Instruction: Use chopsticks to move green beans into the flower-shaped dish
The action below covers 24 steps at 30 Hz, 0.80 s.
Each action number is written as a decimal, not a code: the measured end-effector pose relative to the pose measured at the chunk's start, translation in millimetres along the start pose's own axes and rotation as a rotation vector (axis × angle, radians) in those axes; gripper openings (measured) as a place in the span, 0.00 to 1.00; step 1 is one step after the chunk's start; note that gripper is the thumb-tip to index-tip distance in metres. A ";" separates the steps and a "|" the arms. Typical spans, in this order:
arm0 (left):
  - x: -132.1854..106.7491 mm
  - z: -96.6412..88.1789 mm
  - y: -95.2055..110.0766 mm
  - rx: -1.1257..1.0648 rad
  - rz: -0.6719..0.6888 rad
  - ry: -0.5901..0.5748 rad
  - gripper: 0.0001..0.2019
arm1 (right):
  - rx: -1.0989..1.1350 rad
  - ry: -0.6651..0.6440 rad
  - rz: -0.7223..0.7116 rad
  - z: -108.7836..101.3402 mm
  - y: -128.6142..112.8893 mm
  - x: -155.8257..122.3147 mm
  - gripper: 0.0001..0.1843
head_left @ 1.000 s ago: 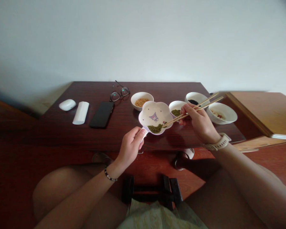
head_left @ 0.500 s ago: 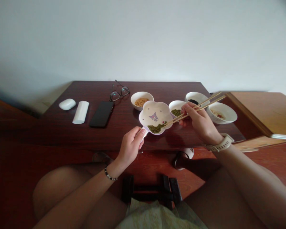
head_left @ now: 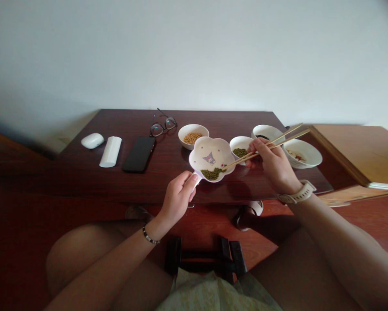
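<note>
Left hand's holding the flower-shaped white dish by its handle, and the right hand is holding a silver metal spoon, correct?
Not the spoon: the head view shows the right hand holding two long, pale wooden chopsticks. The left hand does hold the flower-shaped white dish by its handle.

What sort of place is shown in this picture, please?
Probably a room in a home, though which room I cannot tell. Eyeglasses and a black phone lie on a dark wooden table, and the left hand holds a cartoon-printed, flower-shaped dish.
</note>
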<state>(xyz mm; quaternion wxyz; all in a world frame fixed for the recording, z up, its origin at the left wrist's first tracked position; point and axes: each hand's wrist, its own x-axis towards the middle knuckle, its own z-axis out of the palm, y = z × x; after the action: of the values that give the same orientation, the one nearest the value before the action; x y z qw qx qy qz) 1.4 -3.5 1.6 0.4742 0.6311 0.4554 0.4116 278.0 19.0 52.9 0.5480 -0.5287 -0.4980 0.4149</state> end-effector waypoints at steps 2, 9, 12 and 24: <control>0.1 -0.1 -0.8 -0.003 0.001 0.000 0.20 | 0.005 0.002 -0.013 -2.2 -2.3 0.2 0.18; -0.1 1.1 0.2 -0.004 -0.008 0.000 0.21 | -0.095 -0.069 0.027 -5.1 -5.9 -1.3 0.19; -0.9 2.3 1.6 0.005 -0.009 -0.003 0.21 | -0.128 -0.082 0.004 -4.3 -4.0 -1.5 0.20; -0.8 1.8 -0.8 0.001 -0.005 -0.001 0.20 | -0.150 -0.025 -0.079 -3.5 0.3 0.4 0.22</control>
<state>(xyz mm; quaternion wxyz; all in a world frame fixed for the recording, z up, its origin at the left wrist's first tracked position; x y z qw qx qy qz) 2.8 -4.6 0.4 0.4749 0.6305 0.4571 0.4099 281.5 18.8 52.8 0.5163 -0.5431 -0.5550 0.3612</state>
